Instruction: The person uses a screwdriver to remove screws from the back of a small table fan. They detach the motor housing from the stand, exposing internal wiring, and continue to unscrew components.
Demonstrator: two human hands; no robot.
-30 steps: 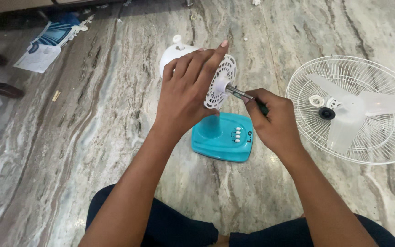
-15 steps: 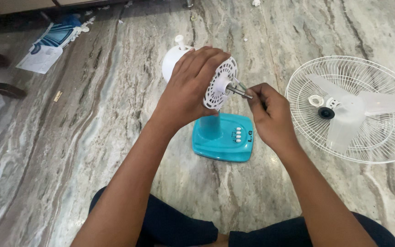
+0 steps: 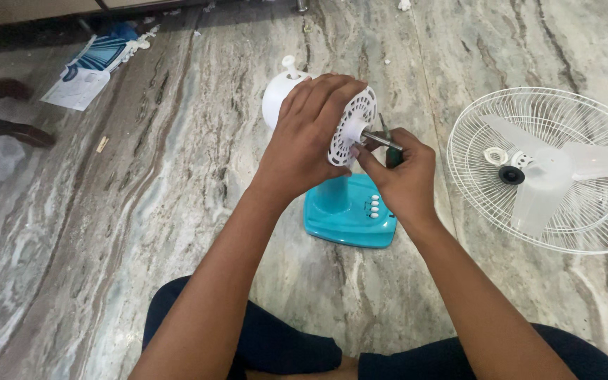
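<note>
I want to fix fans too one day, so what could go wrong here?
The left hand grips the white motor housing while the right hand works a green-handled tool by the bare metal shaft. If the tool slips, it might jab the left fingers right beside it. The fan stands on a small teal base, so a hard push might tip it. The loose grille and blades lie close and could get bumped.
</note>
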